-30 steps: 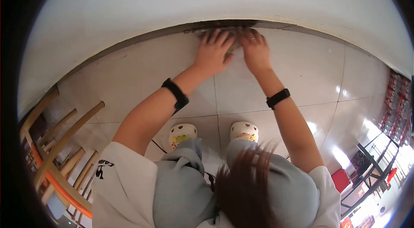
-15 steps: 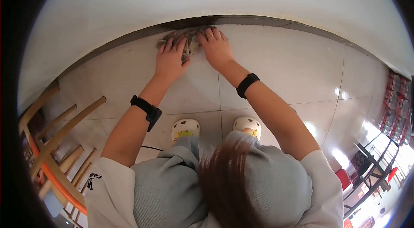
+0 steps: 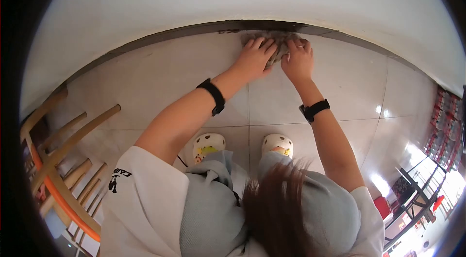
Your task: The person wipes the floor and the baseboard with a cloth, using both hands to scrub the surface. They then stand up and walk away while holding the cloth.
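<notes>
Both flat hands (image 3: 256, 57) (image 3: 297, 60) press cloth (image 3: 278, 41) lengthwise along baseboard (image 3: 194, 29).

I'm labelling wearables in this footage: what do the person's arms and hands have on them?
The left sleeve is short, white, with black lettering; the right sleeve is white too. A black band circles the left wrist, a black watch-like band the right. The left hand and right hand are ungloved.
</notes>
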`<action>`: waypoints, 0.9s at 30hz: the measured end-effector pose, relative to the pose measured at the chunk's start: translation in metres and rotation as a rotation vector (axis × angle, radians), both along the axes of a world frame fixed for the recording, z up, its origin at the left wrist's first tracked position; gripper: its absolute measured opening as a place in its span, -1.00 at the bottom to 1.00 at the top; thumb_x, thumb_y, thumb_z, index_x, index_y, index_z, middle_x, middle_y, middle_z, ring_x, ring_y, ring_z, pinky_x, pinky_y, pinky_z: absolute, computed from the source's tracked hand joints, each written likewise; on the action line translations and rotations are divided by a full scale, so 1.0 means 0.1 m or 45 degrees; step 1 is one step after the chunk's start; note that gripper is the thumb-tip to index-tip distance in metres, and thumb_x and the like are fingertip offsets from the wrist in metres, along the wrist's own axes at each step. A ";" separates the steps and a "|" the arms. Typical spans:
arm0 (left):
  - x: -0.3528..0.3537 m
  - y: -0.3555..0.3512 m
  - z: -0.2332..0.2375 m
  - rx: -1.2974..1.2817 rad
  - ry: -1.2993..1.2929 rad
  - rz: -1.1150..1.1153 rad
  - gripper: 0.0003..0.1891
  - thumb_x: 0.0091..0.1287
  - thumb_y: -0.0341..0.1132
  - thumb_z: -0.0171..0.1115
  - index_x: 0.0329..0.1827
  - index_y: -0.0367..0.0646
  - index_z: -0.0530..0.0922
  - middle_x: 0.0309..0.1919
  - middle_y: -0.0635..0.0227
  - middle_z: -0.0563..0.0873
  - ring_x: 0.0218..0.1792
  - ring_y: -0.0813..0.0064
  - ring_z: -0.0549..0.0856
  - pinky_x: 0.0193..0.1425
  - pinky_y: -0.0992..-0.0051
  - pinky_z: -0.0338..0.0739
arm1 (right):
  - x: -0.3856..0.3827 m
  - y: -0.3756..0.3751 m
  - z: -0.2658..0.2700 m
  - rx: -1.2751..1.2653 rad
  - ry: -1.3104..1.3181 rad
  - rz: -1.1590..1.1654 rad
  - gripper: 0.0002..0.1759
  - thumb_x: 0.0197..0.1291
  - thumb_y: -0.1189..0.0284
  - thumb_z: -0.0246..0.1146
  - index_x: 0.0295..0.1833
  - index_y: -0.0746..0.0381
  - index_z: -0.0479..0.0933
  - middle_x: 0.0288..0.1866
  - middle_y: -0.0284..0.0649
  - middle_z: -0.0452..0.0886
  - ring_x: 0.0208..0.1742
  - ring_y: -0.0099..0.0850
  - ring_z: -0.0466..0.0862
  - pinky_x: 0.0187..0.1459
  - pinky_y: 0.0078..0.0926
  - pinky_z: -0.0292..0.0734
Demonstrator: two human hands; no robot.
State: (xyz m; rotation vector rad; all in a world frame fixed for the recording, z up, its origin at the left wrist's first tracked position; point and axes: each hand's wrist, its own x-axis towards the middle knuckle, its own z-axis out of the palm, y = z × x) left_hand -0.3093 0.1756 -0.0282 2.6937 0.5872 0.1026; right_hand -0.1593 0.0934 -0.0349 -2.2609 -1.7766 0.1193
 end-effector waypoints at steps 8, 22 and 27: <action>-0.84 -0.29 0.10 0.162 0.100 0.166 -0.34 0.09 -0.07 0.26 0.22 -0.25 0.36 0.23 0.19 0.42 0.19 0.19 0.36 0.27 0.25 0.25 | -0.67 0.08 0.04 0.174 0.148 0.354 -0.52 -0.21 0.49 0.18 -0.02 0.24 0.46 0.17 -0.13 0.46 0.17 -0.09 0.39 0.12 -0.14 0.37; -0.68 -0.18 0.07 0.113 0.146 0.126 -0.32 0.10 -0.10 0.24 0.26 -0.28 0.30 0.25 0.13 0.40 0.27 0.16 0.30 0.32 0.20 0.18 | -0.59 0.05 0.09 0.105 0.074 0.344 -0.44 -0.16 0.44 0.20 0.10 0.25 0.41 0.15 -0.12 0.46 0.14 -0.15 0.43 0.12 -0.19 0.39; 0.12 0.01 -0.03 -0.011 -0.008 0.023 -0.31 0.03 -0.15 0.27 0.22 -0.31 0.32 0.25 0.14 0.38 0.27 0.18 0.29 0.33 0.22 0.17 | 0.03 0.08 0.12 -0.078 -0.153 0.089 -0.43 -0.14 0.44 0.19 0.12 0.25 0.39 0.20 -0.14 0.45 0.12 -0.18 0.44 0.06 -0.21 0.38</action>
